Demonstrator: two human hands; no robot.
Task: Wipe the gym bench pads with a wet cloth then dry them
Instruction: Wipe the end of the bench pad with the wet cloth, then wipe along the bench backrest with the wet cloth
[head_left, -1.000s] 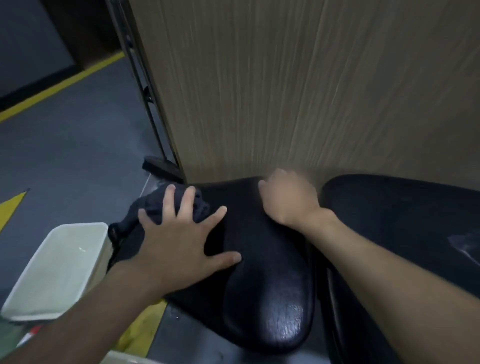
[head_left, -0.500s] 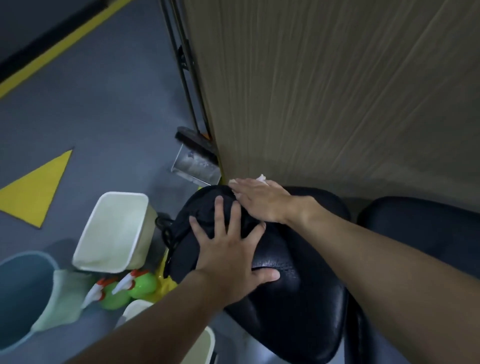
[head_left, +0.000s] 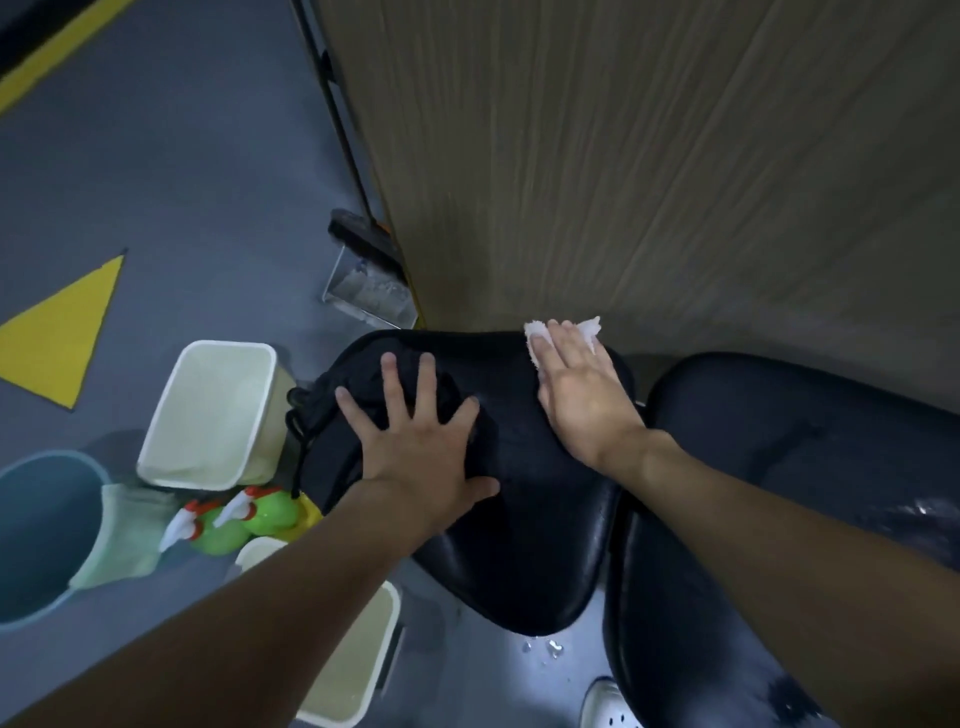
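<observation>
The right hand (head_left: 582, 400) lies flat, fingers straight and close together, pressing a white cloth (head_left: 590, 328) onto the far edge of the black seat pad (head_left: 519, 545), close to the wood-panelled wall (head_left: 649, 156). Only the ends of the cloth show past the fingertips. The left hand (head_left: 421, 447) rests palm down with fingers spread on a dark cloth (head_left: 358, 395) bunched over the left side of the same pad. A second black pad (head_left: 779, 441) sits just beside it on the right, with a wet patch on its surface. On the floor to the left stand a white bin (head_left: 208, 415), two green spray bottles (head_left: 260, 512) and a blue bucket (head_left: 41, 530).
</observation>
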